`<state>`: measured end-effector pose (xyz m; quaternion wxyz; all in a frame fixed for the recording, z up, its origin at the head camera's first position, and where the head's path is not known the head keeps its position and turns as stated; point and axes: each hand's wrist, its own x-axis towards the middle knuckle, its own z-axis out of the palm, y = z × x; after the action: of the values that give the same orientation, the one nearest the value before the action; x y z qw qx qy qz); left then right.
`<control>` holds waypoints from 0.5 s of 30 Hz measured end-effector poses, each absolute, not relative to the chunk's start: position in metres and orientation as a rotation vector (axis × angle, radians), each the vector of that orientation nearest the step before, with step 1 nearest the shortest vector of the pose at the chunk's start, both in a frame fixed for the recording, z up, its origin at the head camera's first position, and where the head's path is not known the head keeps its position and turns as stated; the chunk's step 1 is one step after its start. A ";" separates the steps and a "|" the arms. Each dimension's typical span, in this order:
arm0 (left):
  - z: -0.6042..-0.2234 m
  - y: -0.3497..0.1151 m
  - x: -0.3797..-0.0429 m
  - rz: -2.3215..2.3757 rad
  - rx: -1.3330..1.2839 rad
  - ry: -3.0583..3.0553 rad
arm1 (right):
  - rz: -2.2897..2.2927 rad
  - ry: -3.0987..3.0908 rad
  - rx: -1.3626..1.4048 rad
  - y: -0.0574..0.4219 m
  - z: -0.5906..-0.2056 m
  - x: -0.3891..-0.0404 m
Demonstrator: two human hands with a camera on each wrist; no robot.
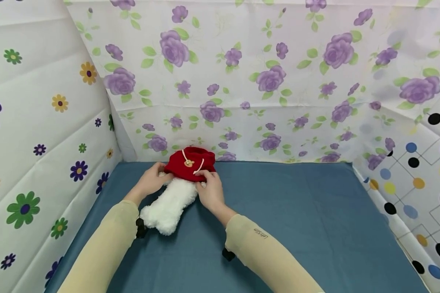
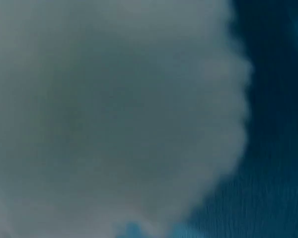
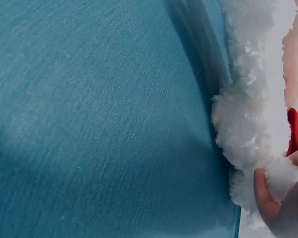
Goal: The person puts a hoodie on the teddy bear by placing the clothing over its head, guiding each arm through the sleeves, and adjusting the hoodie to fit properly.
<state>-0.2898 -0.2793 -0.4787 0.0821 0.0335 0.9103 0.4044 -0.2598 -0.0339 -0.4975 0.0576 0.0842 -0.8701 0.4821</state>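
A white fluffy plush toy (image 1: 172,201) lies on the table, its lower end toward me. A small red hoodie (image 1: 201,156) with white drawstrings and a gold-coloured emblem covers its upper end, so any head is hidden. On the left side, my left hand (image 1: 152,179) pinches the hoodie's edge. My right hand (image 1: 211,191) holds the hem at the other side; in the right wrist view its thumb (image 3: 264,196) presses against a white fluffy tuft (image 3: 283,176). Blurred white plush fills most of the left wrist view.
A blue cloth (image 1: 297,219) covers the table. Behind it hangs a white sheet with purple flowers (image 1: 242,81). Patterned sheets also stand along the left (image 1: 40,162) and right (image 1: 418,175) sides. The hoodie lies close to the table's back edge.
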 end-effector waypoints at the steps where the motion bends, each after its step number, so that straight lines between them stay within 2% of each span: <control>1: -0.479 -0.279 -0.290 1.223 0.098 2.712 | 1.472 -2.630 0.269 -0.033 -0.498 -0.260; 15: -0.487 -0.262 -0.287 1.264 0.067 2.856 | 1.504 -2.606 0.285 -0.016 -0.498 -0.268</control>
<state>-0.2870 -0.2624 -0.4871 0.0089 0.0216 0.9142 0.4045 -0.2685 -0.0157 -0.4977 0.0595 0.0943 -0.8607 0.4968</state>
